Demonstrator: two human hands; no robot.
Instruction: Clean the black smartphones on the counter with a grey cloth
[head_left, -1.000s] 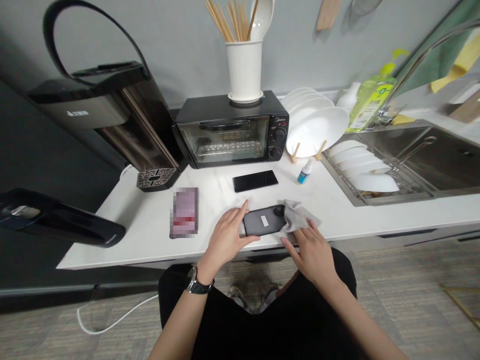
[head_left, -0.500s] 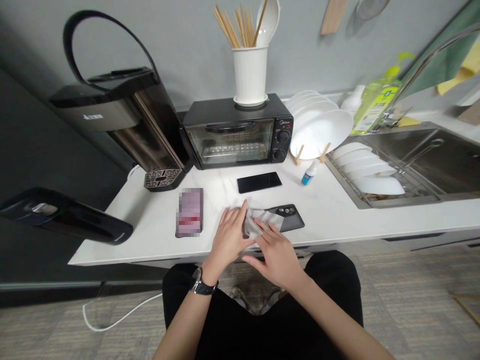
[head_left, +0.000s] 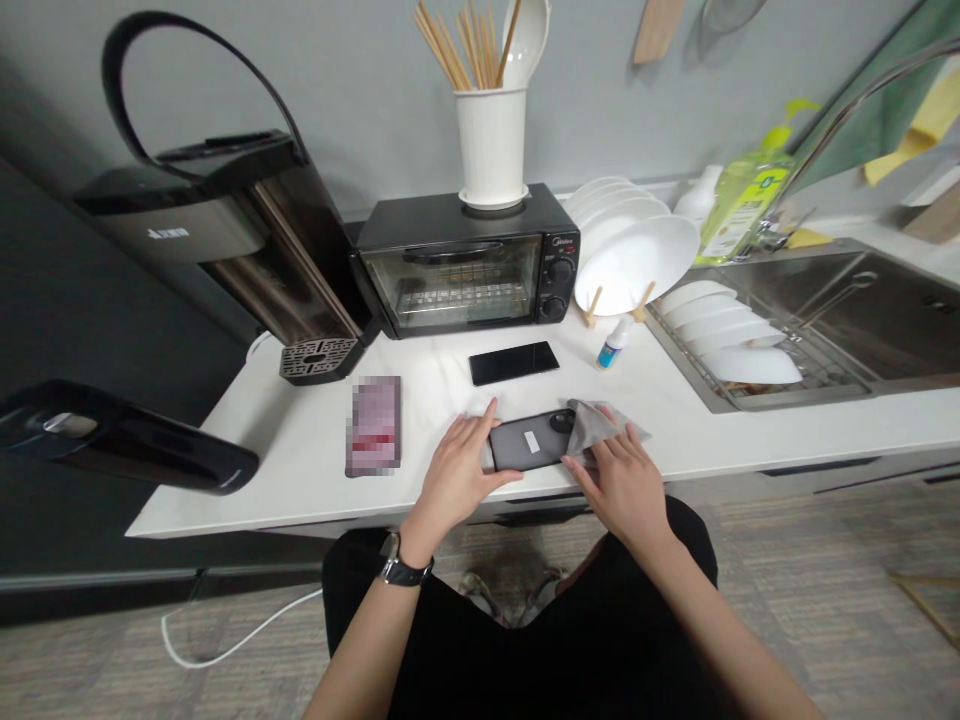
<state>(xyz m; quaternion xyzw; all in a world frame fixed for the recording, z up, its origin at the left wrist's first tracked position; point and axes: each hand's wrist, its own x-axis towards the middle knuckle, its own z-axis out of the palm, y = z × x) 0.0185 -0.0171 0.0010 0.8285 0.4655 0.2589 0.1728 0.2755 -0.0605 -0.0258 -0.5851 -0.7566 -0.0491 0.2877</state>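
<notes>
Left grip: left hand (head_left: 459, 468) clamped on gray phone (head_left: 521, 446) at its left end, thumb and forefinger a phone's width apart.
Right grip: right hand (head_left: 626, 485) on gray cloth (head_left: 592, 428) by the camera end (pinching or just pressing, can't tell).
Phone axis: roughly left-right, camera end right.
Phone spot: back up on bench (head_left: 300, 490), near front edge.
</notes>
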